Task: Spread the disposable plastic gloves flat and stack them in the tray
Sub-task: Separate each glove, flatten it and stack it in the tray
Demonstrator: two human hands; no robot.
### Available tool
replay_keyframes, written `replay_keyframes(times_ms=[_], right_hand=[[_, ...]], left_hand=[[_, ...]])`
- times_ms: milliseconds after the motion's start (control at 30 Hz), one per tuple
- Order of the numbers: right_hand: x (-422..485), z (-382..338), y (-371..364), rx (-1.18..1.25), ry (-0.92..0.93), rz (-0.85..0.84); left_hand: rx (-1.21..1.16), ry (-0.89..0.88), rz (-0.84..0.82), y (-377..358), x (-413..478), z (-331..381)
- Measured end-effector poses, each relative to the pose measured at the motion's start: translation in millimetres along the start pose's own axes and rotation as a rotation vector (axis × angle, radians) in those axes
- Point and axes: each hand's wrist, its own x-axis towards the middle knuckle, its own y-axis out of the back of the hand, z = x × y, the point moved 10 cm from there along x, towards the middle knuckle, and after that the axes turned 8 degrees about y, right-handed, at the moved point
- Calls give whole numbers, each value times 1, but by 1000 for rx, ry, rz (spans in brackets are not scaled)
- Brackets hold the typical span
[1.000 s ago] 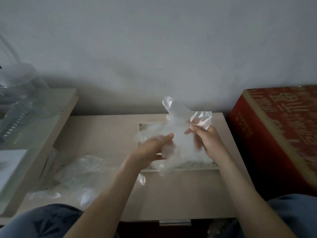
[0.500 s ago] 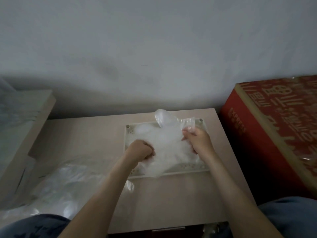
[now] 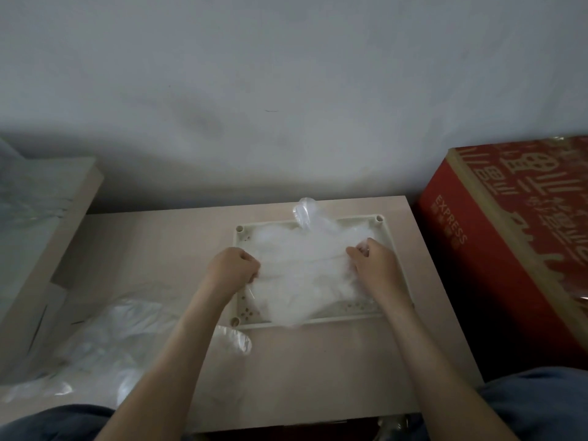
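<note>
Plastic glove (image 3: 305,272) is spread over the tray (image 3: 343,317). My left hand (image 3: 234,267) is fisted on its left edge, and my right hand (image 3: 372,262) pinches the right edge, fingers curled.

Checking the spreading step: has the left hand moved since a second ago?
Yes. The left hand has shifted left, from near the middle of the tray to its left rim, gripping the glove.

Gloves (image 3: 305,275) in tray (image 3: 389,246), box (image 3: 509,237) right
</note>
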Motion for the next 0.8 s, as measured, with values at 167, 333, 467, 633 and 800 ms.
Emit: replay_keyframes(times_ms=[167,333,467,633,800], right_hand=[[-2,6,4,60,-32,48],[-1,4,0,275,-75,34],[-8,-28,-1,501,39,-81],[-24,-87,2,737,225,-304],[-30,-119,12,939,321,-420]], left_hand=[[185,-210,426,16,-24,27],[257,-487,357,-28,-41,58],[60,-366,277,-25,-27,49],[-305,-386,8,-10,-14,56],[-554,-361,-524,-27,-24,64]])
